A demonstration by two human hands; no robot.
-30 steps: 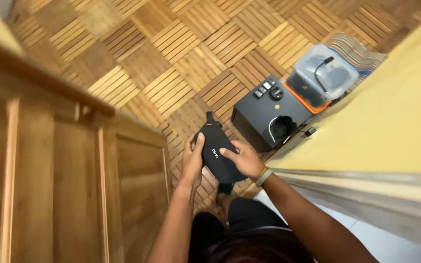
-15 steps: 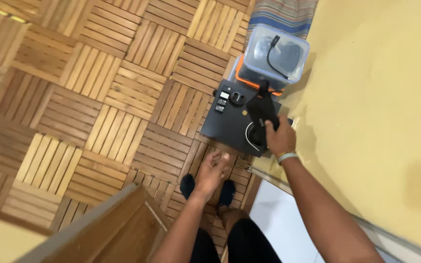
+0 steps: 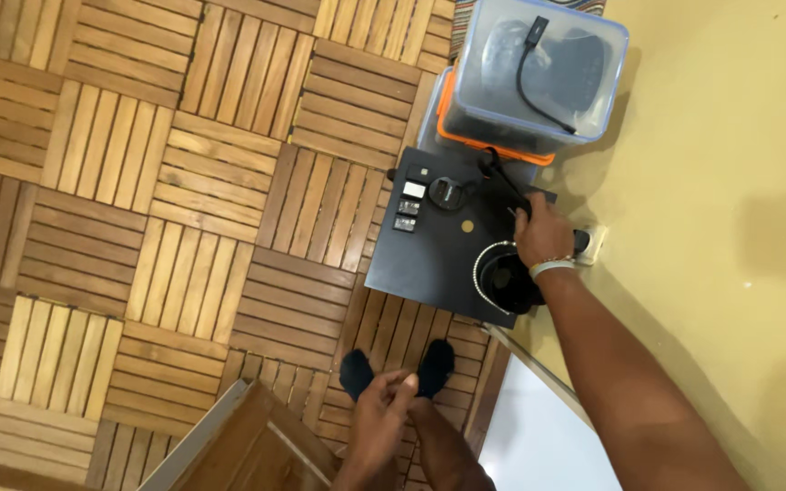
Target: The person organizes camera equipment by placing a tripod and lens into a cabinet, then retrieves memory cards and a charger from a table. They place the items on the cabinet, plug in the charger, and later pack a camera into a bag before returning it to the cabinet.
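The head view looks straight down on a wooden tiled floor [image 3: 184,182] beside a yellow wall [image 3: 730,182]. The right hand [image 3: 543,232] is stretched out over the far right part of a dark box [image 3: 429,255] that stands on the floor against the wall. A black pouch [image 3: 500,177] is held under this hand; only its narrow strap end is seen, past the fingers. Its long axis runs from the hand up and to the left in the picture, away from the person, and the strap end points toward a clear plastic container with an orange rim [image 3: 539,73]. The fingers are curled closed around the pouch, but how much of it is gripped cannot be told, since the hand covers it. A pale band is worn on the wrist.

Just below the hand, a round black object with a white ring [image 3: 507,277] lies on the box. Small buttons and sockets [image 3: 411,202] are seen on the left part of the box top.

The left hand [image 3: 384,414] hangs low near the feet in dark socks [image 3: 357,373], loosely curled, and nothing is held in it.
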